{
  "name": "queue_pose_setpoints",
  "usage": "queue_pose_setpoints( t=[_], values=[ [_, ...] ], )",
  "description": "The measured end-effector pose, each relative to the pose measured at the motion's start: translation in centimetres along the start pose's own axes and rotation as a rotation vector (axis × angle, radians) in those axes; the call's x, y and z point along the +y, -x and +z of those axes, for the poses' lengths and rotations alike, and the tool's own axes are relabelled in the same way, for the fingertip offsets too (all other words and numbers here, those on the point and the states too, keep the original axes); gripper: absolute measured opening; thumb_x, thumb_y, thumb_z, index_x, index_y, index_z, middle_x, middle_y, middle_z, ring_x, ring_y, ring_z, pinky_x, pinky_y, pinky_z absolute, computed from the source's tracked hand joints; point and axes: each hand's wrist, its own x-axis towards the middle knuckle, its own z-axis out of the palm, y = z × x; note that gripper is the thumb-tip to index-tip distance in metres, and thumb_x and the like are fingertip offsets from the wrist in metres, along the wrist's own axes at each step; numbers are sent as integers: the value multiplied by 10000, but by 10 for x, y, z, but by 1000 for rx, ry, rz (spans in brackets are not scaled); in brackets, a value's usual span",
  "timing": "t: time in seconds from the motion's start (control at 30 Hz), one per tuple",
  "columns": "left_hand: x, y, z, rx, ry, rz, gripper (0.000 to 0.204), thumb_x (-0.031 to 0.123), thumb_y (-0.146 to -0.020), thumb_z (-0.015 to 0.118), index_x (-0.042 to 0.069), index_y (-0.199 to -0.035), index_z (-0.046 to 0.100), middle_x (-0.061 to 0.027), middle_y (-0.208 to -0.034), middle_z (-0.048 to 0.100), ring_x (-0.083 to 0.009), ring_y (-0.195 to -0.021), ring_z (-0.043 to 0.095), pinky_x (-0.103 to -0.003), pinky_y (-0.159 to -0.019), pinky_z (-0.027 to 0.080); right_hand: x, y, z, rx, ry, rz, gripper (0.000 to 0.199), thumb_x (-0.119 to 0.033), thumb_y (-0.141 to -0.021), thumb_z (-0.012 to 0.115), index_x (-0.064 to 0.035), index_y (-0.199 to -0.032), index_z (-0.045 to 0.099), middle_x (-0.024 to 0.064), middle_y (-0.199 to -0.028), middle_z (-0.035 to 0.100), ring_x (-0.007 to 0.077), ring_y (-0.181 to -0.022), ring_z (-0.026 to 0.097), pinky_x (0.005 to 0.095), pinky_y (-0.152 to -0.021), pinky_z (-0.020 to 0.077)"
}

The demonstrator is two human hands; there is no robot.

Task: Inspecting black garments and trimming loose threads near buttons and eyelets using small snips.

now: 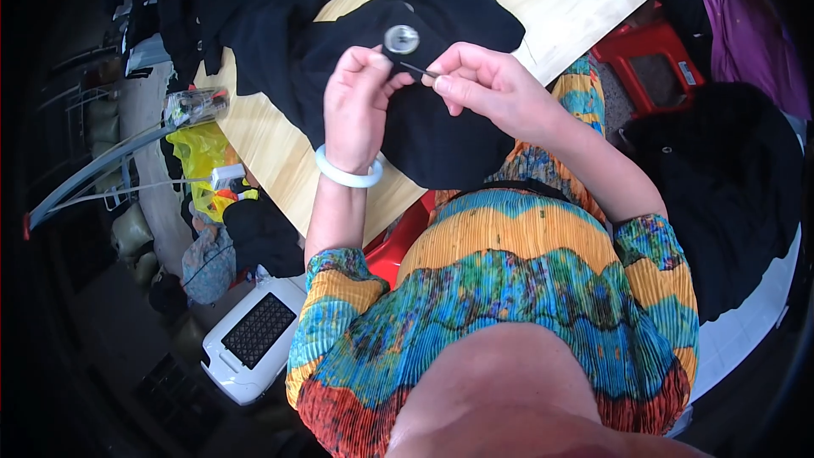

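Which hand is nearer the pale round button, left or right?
Left. The left hand has its fingertips close beside the button, just below and left of it in the picture; contact is unclear. The right hand is farther off, below and right.

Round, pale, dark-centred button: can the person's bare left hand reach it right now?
Probably yes: the left hand is right beside the button, and nothing visible stands between them.

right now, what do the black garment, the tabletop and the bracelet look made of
Black garment: probably knit or woven fabric, matte, with soft folds. Tabletop: wood or wood-look laminate, showing pale grain. Bracelet: perhaps stone, glass or plastic, pale and smooth.
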Motion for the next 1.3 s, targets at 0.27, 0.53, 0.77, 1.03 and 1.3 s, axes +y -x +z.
queue_pose_setpoints(
  t=[0.27,0.53,0.77,1.03,1.3],
  values=[
    [-8,13,-30,66,17,-221,179,118,-874,488,51,-1032,543,-33,-900,599,-110,-796,566,-267,-664,472,9,4,-8,165,235,-151,258,-96,-812,591,-16,-1034,488,-42,-774,486,16,-688,452,153,-678,398],
    [-9,16,-34,-95,408,-224,214,26,-852,441,37,-1051,518,-69,-929,601,-155,-850,578,-344,-772,470,14,1,-11,183,257,-106,207,-79,-818,573,-18,-1008,520,-8,-830,550,19,-695,487,164,-647,425],
    [-9,15,-18,-135,284,-164,251,3,-827,417,10,-1068,489,-116,-1013,573,-205,-938,563,-393,-869,433,5,7,1,223,317,-300,192,-47,-767,611,-18,-939,530,15,-823,552,30,-700,502,164,-612,416],
    [-14,7,11,-96,297,-198,145,28,-845,509,14,-989,513,-96,-940,591,-149,-822,593,-293,-783,499,19,1,1,345,765,-699,469,-25,-631,673,-70,-1062,495,119,-1019,530,225,-780,604,257,-631,510],
    [-2,-3,24,55,-224,20,165,85,-855,519,-13,-981,560,-102,-866,609,-134,-760,595,-214,-667,483,8,7,-24,388,-22,-225,257,-33,-819,543,26,-1060,479,33,-946,565,66,-884,522,193,-800,409]
  ],
)
